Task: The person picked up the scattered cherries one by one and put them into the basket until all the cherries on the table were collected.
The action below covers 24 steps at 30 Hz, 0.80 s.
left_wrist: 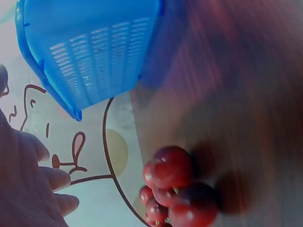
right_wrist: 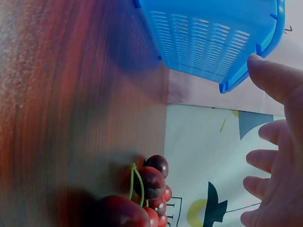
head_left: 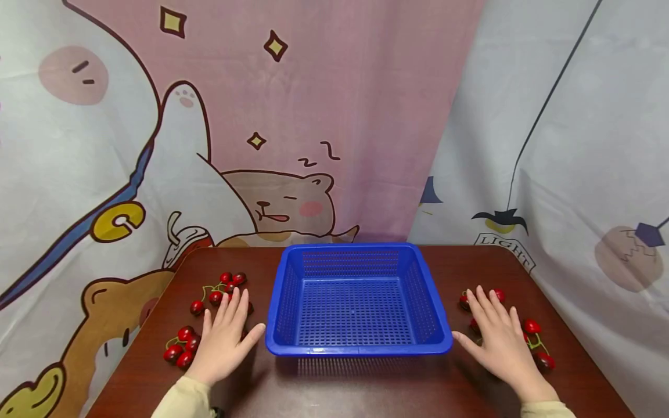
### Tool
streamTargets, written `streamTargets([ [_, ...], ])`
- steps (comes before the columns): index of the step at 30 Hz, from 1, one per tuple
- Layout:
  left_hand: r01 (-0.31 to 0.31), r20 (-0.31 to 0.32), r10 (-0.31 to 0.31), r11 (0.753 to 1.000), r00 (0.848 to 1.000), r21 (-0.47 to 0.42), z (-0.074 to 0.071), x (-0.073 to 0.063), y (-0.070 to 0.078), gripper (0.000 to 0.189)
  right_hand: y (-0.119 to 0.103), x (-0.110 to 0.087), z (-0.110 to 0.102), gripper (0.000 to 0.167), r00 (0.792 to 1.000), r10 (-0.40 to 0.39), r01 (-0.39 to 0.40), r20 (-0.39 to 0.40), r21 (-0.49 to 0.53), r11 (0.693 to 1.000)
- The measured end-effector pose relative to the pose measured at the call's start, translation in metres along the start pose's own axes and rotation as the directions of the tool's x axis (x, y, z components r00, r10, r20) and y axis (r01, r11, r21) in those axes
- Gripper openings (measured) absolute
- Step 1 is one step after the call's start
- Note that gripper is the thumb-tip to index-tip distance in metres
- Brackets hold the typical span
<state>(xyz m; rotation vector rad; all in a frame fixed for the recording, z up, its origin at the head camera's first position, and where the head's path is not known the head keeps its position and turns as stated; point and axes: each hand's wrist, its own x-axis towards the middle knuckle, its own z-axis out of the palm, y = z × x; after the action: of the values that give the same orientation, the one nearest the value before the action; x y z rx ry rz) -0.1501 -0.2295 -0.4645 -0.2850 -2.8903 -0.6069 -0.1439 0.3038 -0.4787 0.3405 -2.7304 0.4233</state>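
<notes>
A blue plastic basket with perforated walls stands in the middle of the table, nothing inside it. Left of it my left hand is held over the table with fingers spread, thumb near the basket's front left corner. Red cherries with green stems lie around and partly under that hand. On the other side my right hand hovers palm down, fingers spread, its thumb tip close to the basket's right corner. More cherries lie by it, some hidden behind its fingers. Neither hand holds anything.
The dark reddish-brown table has its far edge just behind the basket. A cartoon-printed curtain hangs behind the table and along both sides.
</notes>
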Motion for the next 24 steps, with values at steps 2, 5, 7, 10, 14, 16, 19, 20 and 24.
streamTargets([
  [2, -0.004, -0.011, 0.004, 1.000, 1.000, -0.023, 0.000, 0.004, 0.004, 0.083, -0.001, 0.001, -0.001, 0.094, 1.000, 0.003, -0.003, -0.010, 0.006, 1.000],
  [5, 0.003, -0.016, -0.004, 0.997, 1.000, -0.072, 0.001, 0.010, 0.010, 0.084, -0.002, 0.003, 0.000, 0.094, 1.000, 0.010, -0.010, -0.025, 0.014, 1.000],
  [7, 0.011, -0.016, -0.013, 0.995, 1.000, -0.099, 0.002, 0.013, 0.013, 0.086, -0.002, 0.005, 0.001, 0.094, 0.999, 0.014, -0.013, -0.033, 0.013, 1.000],
  [10, 0.028, -0.008, -0.030, 0.991, 1.000, -0.134, 0.002, 0.017, 0.018, 0.088, -0.001, 0.006, 0.002, 0.095, 0.999, 0.019, -0.019, -0.043, 0.009, 1.000],
  [14, 0.078, 0.040, -0.072, 0.976, 0.997, -0.206, 0.002, 0.022, 0.023, 0.092, 0.003, 0.006, 0.004, 0.095, 0.999, 0.029, -0.029, -0.043, 0.002, 1.000],
  [16, 0.109, 0.068, -0.095, 0.963, 0.993, -0.247, 0.002, 0.024, 0.024, 0.095, 0.006, 0.005, 0.005, 0.095, 0.999, 0.038, -0.038, -0.035, 0.002, 0.999],
  [19, 0.138, 0.089, -0.117, 0.945, 0.989, -0.296, 0.003, 0.028, 0.026, 0.098, 0.011, 0.006, 0.004, 0.095, 0.999, 0.051, -0.051, -0.012, -0.003, 0.999],
  [20, 0.141, 0.088, -0.120, 0.941, 0.989, -0.307, 0.003, 0.029, 0.026, 0.098, 0.012, 0.006, 0.003, 0.095, 0.999, 0.053, -0.053, -0.005, -0.004, 0.999],
  [24, 0.143, 0.065, -0.129, 0.927, 0.990, -0.346, 0.006, 0.033, 0.029, 0.099, 0.018, 0.009, 0.000, 0.094, 0.997, 0.066, -0.066, 0.044, -0.010, 0.998],
])
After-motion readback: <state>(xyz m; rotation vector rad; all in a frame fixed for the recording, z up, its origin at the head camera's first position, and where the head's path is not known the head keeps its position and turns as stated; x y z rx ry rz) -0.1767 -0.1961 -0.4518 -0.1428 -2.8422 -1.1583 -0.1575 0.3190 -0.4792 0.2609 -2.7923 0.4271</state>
